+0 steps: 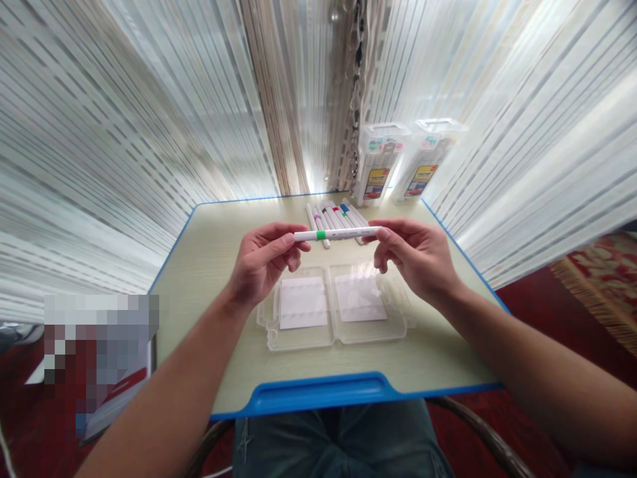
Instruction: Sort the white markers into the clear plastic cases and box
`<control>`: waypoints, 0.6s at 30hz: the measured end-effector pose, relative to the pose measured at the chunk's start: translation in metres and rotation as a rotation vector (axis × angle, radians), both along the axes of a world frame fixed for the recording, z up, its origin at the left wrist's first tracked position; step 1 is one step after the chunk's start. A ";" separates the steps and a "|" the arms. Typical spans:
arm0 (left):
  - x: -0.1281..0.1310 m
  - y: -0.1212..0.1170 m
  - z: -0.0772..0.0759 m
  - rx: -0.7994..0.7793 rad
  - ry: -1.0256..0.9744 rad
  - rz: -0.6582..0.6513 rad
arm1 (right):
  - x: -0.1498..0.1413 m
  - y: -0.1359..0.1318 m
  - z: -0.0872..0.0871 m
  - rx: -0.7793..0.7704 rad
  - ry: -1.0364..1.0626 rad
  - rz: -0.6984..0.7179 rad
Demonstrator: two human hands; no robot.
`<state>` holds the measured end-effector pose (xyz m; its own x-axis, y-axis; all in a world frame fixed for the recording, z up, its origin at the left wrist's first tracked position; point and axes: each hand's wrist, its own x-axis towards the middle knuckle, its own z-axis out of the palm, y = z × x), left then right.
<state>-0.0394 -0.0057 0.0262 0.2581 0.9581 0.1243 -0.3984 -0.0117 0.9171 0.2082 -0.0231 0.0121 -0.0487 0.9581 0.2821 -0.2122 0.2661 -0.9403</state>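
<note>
A white marker [343, 233] with a green band is held level between my two hands, above the table. The thumb and fingers of my left hand [263, 259] pinch its left end, near the green band. At the other end, my right hand [418, 255] grips it between thumb and forefinger. Below and nearer to me lies an opened clear plastic case [332, 332] with a white card [303, 302] in its left half and another white card [361, 299] in its right half. Several more white markers [326, 216] with coloured bands lie just behind my hands.
Two clear upright cases with labels, one on the left [381, 159] and one on the right [425, 159], stand at the table's back right. The pale table [199, 245] has a blue rim. Striped curtains [149, 99] hang behind and beside it. A patterned rug [607, 272] lies at right.
</note>
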 end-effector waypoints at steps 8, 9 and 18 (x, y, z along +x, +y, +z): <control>0.002 0.000 0.000 0.005 0.015 0.048 | 0.000 0.000 0.001 -0.050 0.033 0.010; 0.002 0.000 0.000 0.011 0.016 0.051 | 0.000 0.000 0.002 -0.056 0.042 0.013; 0.000 0.003 -0.001 0.006 -0.004 0.085 | -0.002 -0.003 0.011 -0.127 0.121 0.054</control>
